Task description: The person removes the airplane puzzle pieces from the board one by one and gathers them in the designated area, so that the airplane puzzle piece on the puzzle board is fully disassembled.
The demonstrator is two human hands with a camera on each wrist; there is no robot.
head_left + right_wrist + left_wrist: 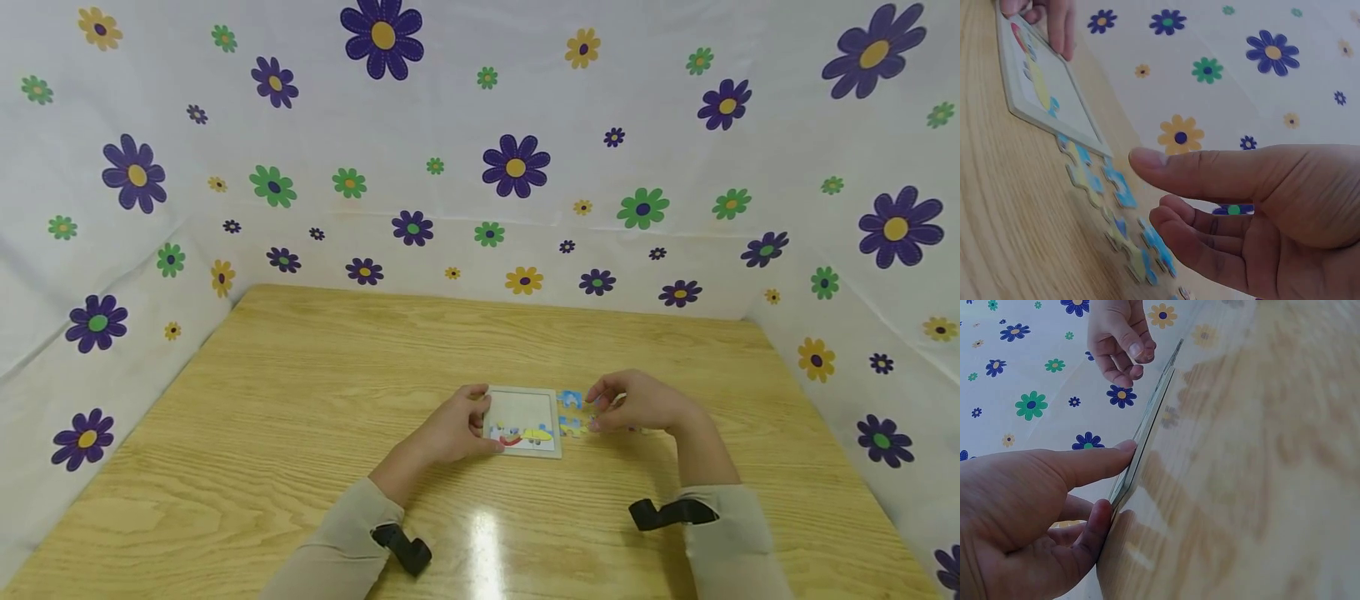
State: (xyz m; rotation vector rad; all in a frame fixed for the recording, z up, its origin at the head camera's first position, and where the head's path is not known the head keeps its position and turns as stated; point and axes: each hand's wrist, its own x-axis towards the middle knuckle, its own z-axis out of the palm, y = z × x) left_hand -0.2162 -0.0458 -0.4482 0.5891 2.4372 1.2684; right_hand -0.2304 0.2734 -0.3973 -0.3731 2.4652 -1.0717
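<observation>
Puzzle tray (pixel 522 410) lies on the wood-grained table (pixel 300 367), its left edge gripped by the left hand (pixel 455 427); it looks light and stiff, best held by its raised rim; the right hand (pixel 643 404) is near loose jigsaw pieces (pixel 1121 187) just right of the tray, thumb and fingers apart, holding nothing; these thin, knobbed pieces look light, rigid and best pinched by their edges; the tray is pale, squarish, smooth-based.

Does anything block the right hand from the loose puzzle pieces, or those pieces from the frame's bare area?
Nothing visible separates the right hand from the loose puzzle pieces. Between the pieces and bare area stands only the puzzle frame's right rim; the left hand grips the opposite side.
</observation>
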